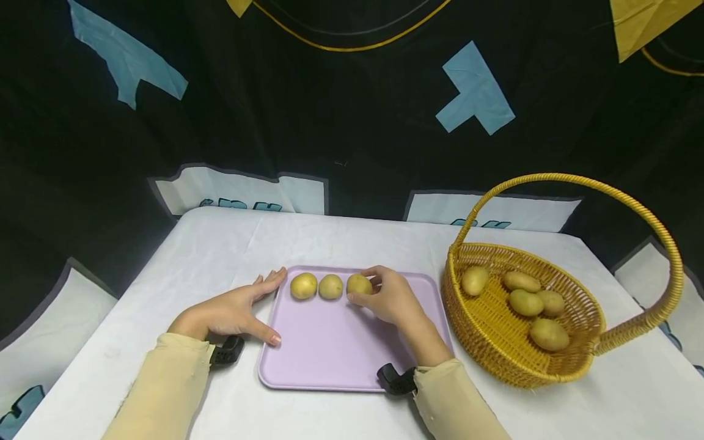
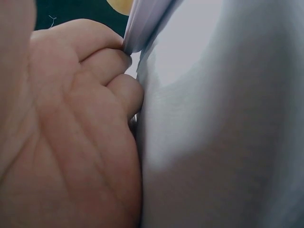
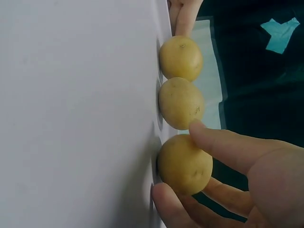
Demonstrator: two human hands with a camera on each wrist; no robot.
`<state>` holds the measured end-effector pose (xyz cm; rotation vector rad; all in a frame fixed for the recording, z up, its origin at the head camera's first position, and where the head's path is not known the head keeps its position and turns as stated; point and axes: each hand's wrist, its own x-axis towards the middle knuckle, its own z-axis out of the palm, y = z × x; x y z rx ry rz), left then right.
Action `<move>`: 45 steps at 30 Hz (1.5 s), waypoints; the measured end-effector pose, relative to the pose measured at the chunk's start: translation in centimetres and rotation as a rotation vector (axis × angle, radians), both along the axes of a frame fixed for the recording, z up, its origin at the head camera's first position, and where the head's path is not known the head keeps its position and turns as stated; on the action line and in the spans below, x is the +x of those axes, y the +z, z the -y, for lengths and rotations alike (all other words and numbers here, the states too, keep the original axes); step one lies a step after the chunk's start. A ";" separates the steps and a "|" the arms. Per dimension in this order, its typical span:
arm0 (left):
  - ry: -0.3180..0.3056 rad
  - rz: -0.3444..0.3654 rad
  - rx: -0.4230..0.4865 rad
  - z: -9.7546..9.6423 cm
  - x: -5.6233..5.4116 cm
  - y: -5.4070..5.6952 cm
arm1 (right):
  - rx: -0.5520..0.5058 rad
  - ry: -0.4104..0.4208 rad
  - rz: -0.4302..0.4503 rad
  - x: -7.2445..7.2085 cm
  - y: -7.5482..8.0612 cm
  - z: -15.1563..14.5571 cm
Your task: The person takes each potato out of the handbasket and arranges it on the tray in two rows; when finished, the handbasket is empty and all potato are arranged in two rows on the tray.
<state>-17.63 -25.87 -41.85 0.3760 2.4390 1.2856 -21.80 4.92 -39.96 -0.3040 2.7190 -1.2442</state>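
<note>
Three potatoes stand in a row along the far side of a lilac tray [image 1: 330,342]. My right hand [image 1: 393,299] holds the rightmost potato [image 1: 359,285] between thumb and fingers, and that potato [image 3: 185,164] is down at the tray's surface in the right wrist view. Beside it are the middle potato [image 1: 331,286] and the left potato [image 1: 303,286]. My left hand [image 1: 233,311] rests at the tray's left edge, fingers and thumb spread. In the left wrist view, fingertips of the left hand [image 2: 80,104] touch the tray's rim [image 2: 142,23].
Right of the tray stands a yellow wicker basket [image 1: 467,342] with a tall arched handle [image 1: 583,178]. Several potatoes [image 1: 526,302] lie in it. A white cloth [image 1: 231,403] covers the table, and a black curtain [image 1: 330,122] with blue tape pieces hangs behind.
</note>
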 end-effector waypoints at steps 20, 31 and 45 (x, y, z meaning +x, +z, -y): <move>-0.008 -0.013 0.001 0.0 -0.1 0.0 | -0.052 0.070 0.069 -0.4 1.3 -1.3; -0.014 -0.020 0.006 0.1 0.0 -0.2 | -0.216 0.149 0.163 0.0 3.0 -2.7; -0.017 -0.031 -0.001 0.2 0.1 -0.3 | -0.189 0.185 0.163 0.0 3.7 -3.7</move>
